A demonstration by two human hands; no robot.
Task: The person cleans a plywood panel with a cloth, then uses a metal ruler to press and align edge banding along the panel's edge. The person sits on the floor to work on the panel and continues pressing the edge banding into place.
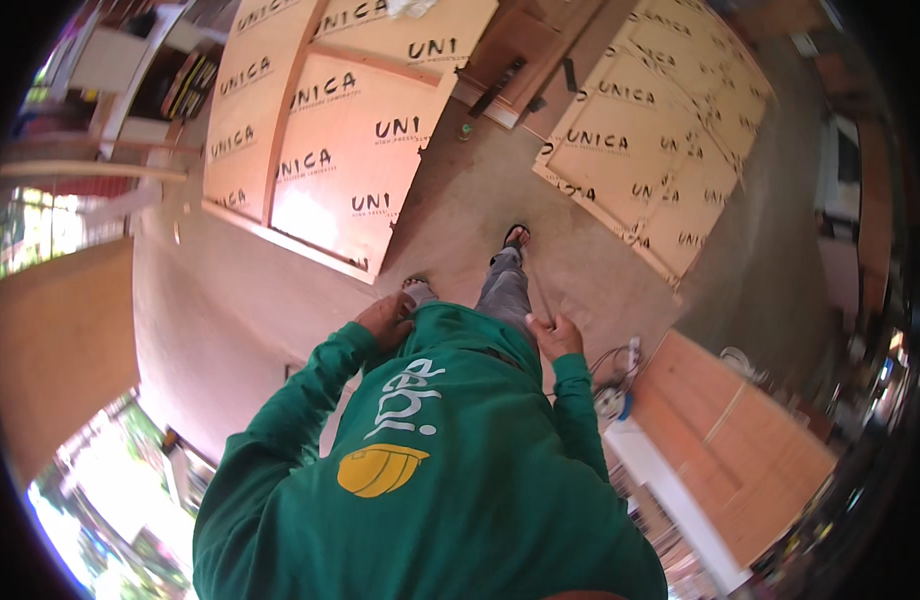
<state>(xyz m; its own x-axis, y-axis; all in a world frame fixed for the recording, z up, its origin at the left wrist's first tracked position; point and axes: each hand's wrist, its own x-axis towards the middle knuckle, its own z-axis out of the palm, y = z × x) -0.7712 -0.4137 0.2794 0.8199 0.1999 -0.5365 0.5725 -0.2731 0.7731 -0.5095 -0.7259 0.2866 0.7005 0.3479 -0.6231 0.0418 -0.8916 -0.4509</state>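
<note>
Left hand (385, 320) and right hand (557, 338) beside creased green cloth shirt (490, 440), both grips unclear

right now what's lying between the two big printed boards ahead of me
In the head view: concrete floor, a small green object, dark brown boards toward the far end, and your right foot toward the near end.

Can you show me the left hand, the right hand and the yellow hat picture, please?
Left hand (384, 320): head view, middle of the hand.
Right hand (557, 338): head view, middle of the hand.
Yellow hat picture (380, 470): head view, its middle.
</note>
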